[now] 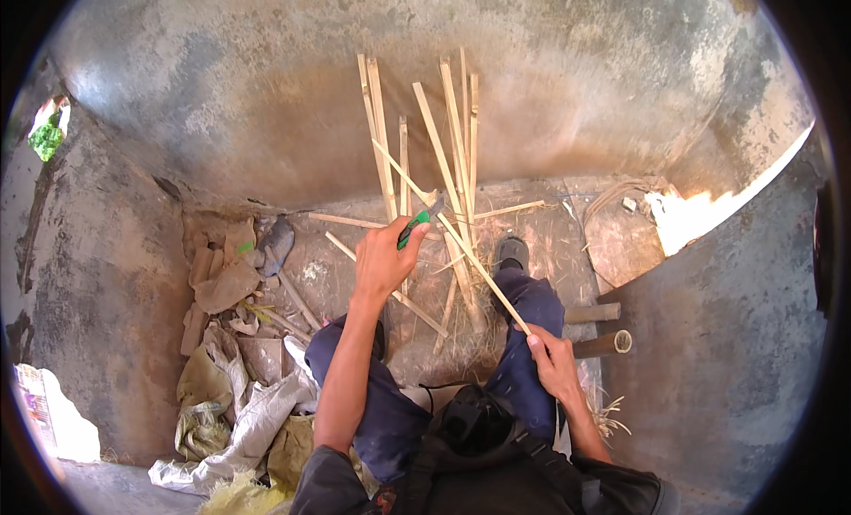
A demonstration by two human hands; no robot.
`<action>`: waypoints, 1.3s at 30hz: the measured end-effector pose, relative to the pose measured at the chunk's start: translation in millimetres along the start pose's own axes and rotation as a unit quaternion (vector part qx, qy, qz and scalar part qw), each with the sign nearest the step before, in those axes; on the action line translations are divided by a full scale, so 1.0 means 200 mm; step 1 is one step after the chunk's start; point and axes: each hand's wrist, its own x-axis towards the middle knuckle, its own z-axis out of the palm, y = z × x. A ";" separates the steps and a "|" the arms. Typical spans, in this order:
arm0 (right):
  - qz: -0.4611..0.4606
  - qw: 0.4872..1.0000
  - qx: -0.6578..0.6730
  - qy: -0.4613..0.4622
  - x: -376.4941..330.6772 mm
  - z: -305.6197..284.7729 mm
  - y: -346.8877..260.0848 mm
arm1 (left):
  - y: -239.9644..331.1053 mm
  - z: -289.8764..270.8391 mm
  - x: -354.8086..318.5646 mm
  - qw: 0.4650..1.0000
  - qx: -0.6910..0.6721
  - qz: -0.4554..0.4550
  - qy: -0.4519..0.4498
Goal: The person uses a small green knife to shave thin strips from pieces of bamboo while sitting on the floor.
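Observation:
My left hand [383, 258] is closed around the green handle of a knife [413, 230], with its blade tilted up and to the right. The blade lies close to the far end of a thin bamboo strip [487, 274]; a pale curled shaving [433, 198] shows just beyond it. Whether the edge is biting into the strip, I cannot tell. My right hand [554, 362] grips the strip's near end beside my right knee, so the strip slants up to the left. Around and under it, several split bamboo sticks [432, 138] lean on the wall or lie crossed on the floor.
A stained wall [292, 116] curves round the far side. Crumpled sacks [257, 426] lie at the lower left, below debris and a hammer-like tool [284, 267]. Thick bamboo poles [607, 344] stick out by my right leg. Shavings litter the floor [550, 240] near my shoe [511, 250].

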 end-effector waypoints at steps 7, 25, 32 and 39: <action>0.005 1.000 0.017 0.025 -0.01 0.02 0.00 | 0.11 0.12 -0.20 0.978 -0.105 0.132 -0.120; -0.020 0.998 0.032 0.045 0.02 0.04 0.02 | 0.18 0.23 -0.28 0.978 -0.018 0.181 -0.102; -0.010 0.999 0.033 0.039 0.01 0.03 0.01 | 0.14 0.19 -0.22 0.990 0.012 0.121 -0.074; 0.015 1.000 0.002 0.018 -0.03 0.02 0.01 | -0.03 0.00 -0.01 0.997 0.050 0.059 0.026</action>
